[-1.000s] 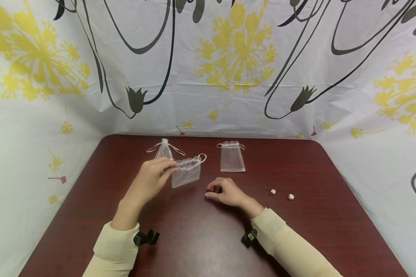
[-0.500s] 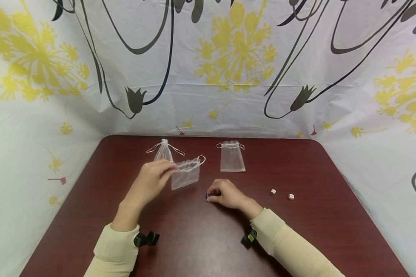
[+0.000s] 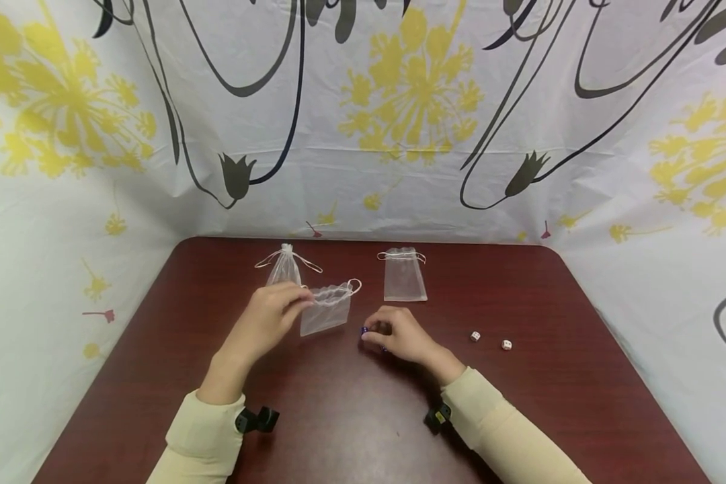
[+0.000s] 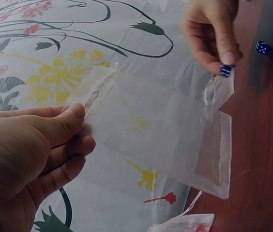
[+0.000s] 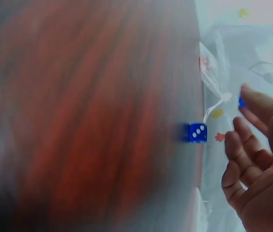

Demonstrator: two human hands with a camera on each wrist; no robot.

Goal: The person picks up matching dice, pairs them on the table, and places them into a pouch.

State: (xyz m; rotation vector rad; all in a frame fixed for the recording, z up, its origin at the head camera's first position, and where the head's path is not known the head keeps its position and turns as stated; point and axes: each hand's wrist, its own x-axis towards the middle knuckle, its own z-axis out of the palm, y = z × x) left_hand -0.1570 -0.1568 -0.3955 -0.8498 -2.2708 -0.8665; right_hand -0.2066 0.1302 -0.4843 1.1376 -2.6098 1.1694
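Thumb and fingers of my left hand (image 3: 266, 319) pinch the top edge of a sheer white drawstring pouch (image 4: 151, 125), which hangs flat over the table. To its right, my right hand (image 3: 402, 334) pinches a blue die (image 4: 226, 70) between thumb and fingertip, lifted off the tabletop. Beneath that hand a second blue die (image 5: 198, 132) lies on the table; its white pips show in the right wrist view. In the head view the right hand mostly hides this die.
Behind my left hand stands a tied pouch (image 3: 285, 267); something red shows inside it in the wrist views. Another pouch (image 3: 404, 277) lies flat at the back. Two white dice (image 3: 475, 336) rest on the dark red table (image 3: 550, 410), right of my right hand. A patterned cloth (image 3: 314, 121) surrounds the table.
My right hand has raised the blue die off the table and shifted slightly up, uncovering part of the second blue die. The left hand and its pouch stay nearly in place.
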